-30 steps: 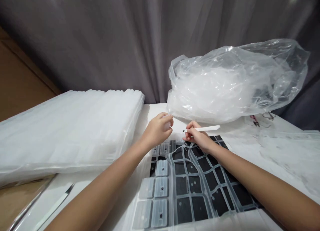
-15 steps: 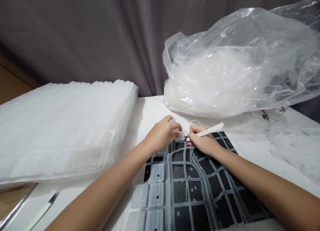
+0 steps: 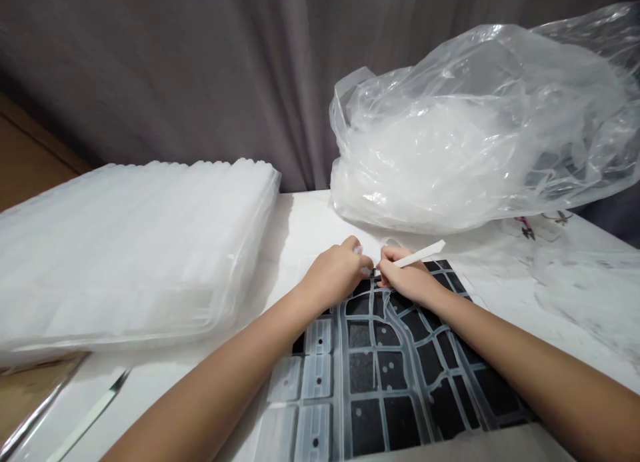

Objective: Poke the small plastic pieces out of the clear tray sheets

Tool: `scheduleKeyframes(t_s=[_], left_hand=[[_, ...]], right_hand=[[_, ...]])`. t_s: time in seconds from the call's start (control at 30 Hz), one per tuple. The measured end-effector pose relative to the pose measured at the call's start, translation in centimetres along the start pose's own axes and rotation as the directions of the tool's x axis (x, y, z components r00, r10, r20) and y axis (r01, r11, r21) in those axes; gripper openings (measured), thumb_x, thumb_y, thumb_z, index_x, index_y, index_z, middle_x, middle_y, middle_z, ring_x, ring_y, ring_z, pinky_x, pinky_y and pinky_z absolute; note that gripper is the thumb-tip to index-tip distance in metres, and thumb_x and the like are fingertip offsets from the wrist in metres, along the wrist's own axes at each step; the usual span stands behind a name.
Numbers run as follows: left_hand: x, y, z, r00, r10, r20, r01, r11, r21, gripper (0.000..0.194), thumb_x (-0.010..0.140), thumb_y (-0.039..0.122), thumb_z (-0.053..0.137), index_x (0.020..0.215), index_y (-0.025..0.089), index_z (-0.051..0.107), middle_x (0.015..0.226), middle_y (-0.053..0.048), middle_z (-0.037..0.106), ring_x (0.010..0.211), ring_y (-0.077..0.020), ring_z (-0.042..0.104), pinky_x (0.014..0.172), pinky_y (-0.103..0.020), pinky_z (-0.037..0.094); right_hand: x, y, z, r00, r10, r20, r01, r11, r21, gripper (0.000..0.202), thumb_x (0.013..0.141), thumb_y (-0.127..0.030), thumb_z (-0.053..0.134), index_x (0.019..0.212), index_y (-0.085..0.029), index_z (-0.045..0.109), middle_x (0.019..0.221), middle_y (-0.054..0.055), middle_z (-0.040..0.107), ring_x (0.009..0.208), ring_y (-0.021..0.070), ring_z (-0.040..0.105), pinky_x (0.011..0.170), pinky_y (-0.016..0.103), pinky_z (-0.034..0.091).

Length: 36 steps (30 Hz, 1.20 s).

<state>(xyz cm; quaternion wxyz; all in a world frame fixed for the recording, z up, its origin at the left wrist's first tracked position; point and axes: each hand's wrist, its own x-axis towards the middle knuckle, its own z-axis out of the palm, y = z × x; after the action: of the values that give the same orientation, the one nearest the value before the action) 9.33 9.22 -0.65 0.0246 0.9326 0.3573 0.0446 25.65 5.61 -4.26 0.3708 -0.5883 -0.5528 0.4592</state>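
A black sheet [image 3: 367, 425] lies under a translucent plastic grid frame [image 3: 411, 372], with translucent rectangular pieces [image 3: 316, 375] along its left side. At the far edge of the sheet, my right hand [image 3: 407, 275] is closed around a white-handled tool [image 3: 423, 254], whose tip points left toward my other hand. My left hand [image 3: 340, 269] has its fingers curled on a small translucent piece, mostly hidden behind them. Both hands are close together, with the tool tip between them.
Stacked white translucent sheets [image 3: 125, 255] fill the left. A large clear bag [image 3: 450, 142] sits at the back right. Another light-handled blade tool [image 3: 90, 419] lies front left, and small pink-handled cutters [image 3: 526, 229] lie right of the bag's base.
My left hand has moved slightly right and down, now covering more of the small piece. The tool in my right hand has barely shifted. The whole view has shifted a little.
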Motion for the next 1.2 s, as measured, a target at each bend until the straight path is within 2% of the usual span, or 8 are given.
scheduleKeyframes(t_s=[0.23, 0.4, 0.63, 0.77, 0.83, 0.9, 1.03, 1.2], left_hand=[[-0.2, 0.3, 0.4, 0.999, 0.002, -0.037, -0.004, 0.999, -0.040, 0.018, 0.081, 0.019, 0.057, 0.090, 0.023, 0.072, 0.093, -0.007, 0.050, 0.070, -0.0178, 0.054, 0.060, -0.028, 0.042], [-0.3, -0.2, 0.0, 0.994, -0.028, -0.104, 0.012, 0.989, -0.148, 0.019, 0.077, 0.011, 0.055, 0.078, 0.020, 0.071, 0.089, -0.005, 0.050, 0.069, -0.0161, 0.053, 0.060, -0.027, 0.043], [-1.4, -4.9, -6.8, 0.895, -0.258, -0.364, 0.121, 0.926, -0.358, 0.020, 0.086, 0.027, 0.054, 0.090, 0.014, 0.067, 0.089, -0.006, 0.056, 0.080, -0.0174, 0.057, 0.079, -0.033, 0.048], [-2.8, -2.6, -9.5, 0.858, -0.224, -0.463, -0.044, 0.865, -0.500, 0.015, 0.082, 0.030, 0.061, 0.081, 0.018, 0.068, 0.087, -0.003, 0.052, 0.082, -0.0163, 0.055, 0.081, -0.033, 0.049], [-3.4, -0.5, -9.9, 0.855, -0.170, -0.491, -0.114, 0.860, -0.497, 0.011, 0.082, 0.029, 0.063, 0.079, 0.020, 0.069, 0.088, -0.002, 0.048, 0.083, -0.0156, 0.055, 0.080, -0.033, 0.049], [-4.0, 1.2, -10.3, 0.835, -0.107, -0.540, -0.186, 0.869, -0.459, 0.006, 0.081, 0.025, 0.065, 0.079, 0.021, 0.069, 0.089, -0.002, 0.046, 0.084, -0.0151, 0.054, 0.081, -0.032, 0.049], [-5.3, 3.1, -11.1, 0.785, 0.004, -0.619, -0.312, 0.867, -0.390, 0.007, 0.080, 0.017, 0.065, 0.075, 0.022, 0.067, 0.091, -0.003, 0.047, 0.090, -0.0162, 0.052, 0.080, -0.030, 0.048], [-6.7, 3.8, -11.9, 0.732, 0.051, -0.679, -0.379, 0.859, -0.344, 0.009, 0.078, 0.013, 0.067, 0.078, 0.022, 0.066, 0.096, -0.003, 0.047, 0.093, -0.0159, 0.053, 0.080, -0.029, 0.048]], right_hand=[[-0.5, -0.3, -0.1, 0.990, -0.138, -0.017, 0.130, 0.962, -0.240, 0.019, 0.074, -0.022, 0.044, 0.056, -0.022, 0.037, 0.053, -0.003, 0.047, 0.053, 0.0133, 0.048, 0.047, 0.024, 0.028], [-0.2, 0.0, 0.0, 0.989, -0.147, 0.010, 0.145, 0.965, -0.219, 0.022, 0.073, -0.021, 0.045, 0.055, -0.022, 0.032, 0.051, -0.004, 0.040, 0.050, 0.0120, 0.041, 0.046, 0.024, 0.026], [0.0, -0.4, 0.2, 0.993, -0.118, 0.026, 0.121, 0.983, -0.135, 0.016, 0.073, -0.022, 0.049, 0.058, -0.021, 0.043, 0.050, -0.004, 0.049, 0.046, 0.0120, 0.049, 0.045, 0.023, 0.037], [-1.5, -3.2, 0.1, 0.976, -0.186, -0.114, 0.209, 0.945, 0.250, 0.021, 0.083, -0.041, 0.051, 0.085, -0.021, 0.055, 0.084, 0.004, 0.070, 0.059, 0.0147, 0.064, 0.051, 0.028, 0.053], [-2.9, -5.0, -0.1, 0.939, -0.307, -0.158, 0.345, 0.831, 0.436, 0.026, 0.084, -0.047, 0.055, 0.083, -0.022, 0.052, 0.113, 0.008, 0.066, 0.087, 0.0200, 0.068, 0.063, 0.032, 0.058], [-4.5, -6.5, -0.4, 0.885, -0.441, -0.150, 0.453, 0.738, 0.501, 0.025, 0.082, -0.040, 0.064, 0.079, -0.022, 0.047, 0.131, 0.006, 0.057, 0.112, 0.0226, 0.060, 0.080, 0.037, 0.057], [-6.7, -8.3, -0.2, 0.803, -0.564, -0.193, 0.567, 0.621, 0.542, 0.028, 0.078, -0.024, 0.071, 0.077, -0.024, 0.043, 0.136, 0.004, 0.054, 0.128, 0.0218, 0.047, 0.101, 0.043, 0.045], [-8.0, -8.9, 0.5, 0.761, -0.607, -0.227, 0.607, 0.544, 0.579, 0.028, 0.077, -0.019, 0.071, 0.078, -0.025, 0.043, 0.134, 0.004, 0.055, 0.131, 0.0231, 0.042, 0.100, 0.047, 0.047]])
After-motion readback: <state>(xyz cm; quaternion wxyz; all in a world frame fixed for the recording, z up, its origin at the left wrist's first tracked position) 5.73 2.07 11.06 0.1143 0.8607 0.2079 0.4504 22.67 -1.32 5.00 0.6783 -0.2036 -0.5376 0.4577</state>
